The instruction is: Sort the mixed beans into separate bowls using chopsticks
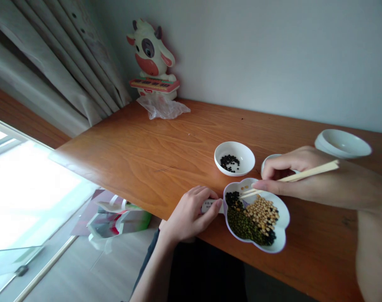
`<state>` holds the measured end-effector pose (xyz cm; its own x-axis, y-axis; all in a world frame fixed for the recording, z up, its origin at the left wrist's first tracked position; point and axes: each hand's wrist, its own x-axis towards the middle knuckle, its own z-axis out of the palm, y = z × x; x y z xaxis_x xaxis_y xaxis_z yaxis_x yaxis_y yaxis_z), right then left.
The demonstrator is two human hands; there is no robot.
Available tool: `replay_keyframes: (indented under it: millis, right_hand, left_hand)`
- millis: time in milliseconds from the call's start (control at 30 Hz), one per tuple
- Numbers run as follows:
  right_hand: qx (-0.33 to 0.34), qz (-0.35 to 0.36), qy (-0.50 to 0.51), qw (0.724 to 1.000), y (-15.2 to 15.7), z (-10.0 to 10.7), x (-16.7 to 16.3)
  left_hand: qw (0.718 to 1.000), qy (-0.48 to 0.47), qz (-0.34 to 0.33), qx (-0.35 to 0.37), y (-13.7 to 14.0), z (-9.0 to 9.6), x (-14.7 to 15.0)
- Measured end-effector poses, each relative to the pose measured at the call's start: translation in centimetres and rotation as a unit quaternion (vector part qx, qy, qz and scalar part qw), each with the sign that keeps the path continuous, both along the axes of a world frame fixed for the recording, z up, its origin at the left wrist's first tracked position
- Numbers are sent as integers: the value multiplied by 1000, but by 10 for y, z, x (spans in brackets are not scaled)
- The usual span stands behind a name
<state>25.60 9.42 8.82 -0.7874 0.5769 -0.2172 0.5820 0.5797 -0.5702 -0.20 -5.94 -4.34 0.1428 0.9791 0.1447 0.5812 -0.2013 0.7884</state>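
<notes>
My left hand [192, 212] is closed round the labelled handle of a white, purple-rimmed scalloped dish [283, 209] at the table's front edge. In the dish lie black beans [232, 199], green mung beans [241, 224] and pale yellow soybeans [262, 212], partly mixed. My right hand [301, 172] grips a pair of light wooden chopsticks [313, 172]. Their tips are down among the black beans on the dish's left side; whether a bean is between them I cannot tell. Just behind the dish stands a white bowl [247, 156] with some black beans inside.
Another white bowl [268, 158] is mostly hidden behind my right hand. Stacked white bowls [344, 144] stand at the back right. A cow toy with a keyboard [155, 63] and a crumpled plastic bag [162, 107] occupy the far left corner. Bags [118, 220] lie on the floor.
</notes>
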Motion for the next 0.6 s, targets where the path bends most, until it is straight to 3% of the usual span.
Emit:
replay_keyframes:
  millis: [167, 600]
  right_hand:
    - [-35, 2, -12, 999, 0, 7, 9]
    - [17, 21, 12, 1000, -17, 14, -2]
  left_hand:
    - [1000, -3, 3, -3, 0, 0, 0]
    - [1000, -2, 2, -5, 1, -1, 0]
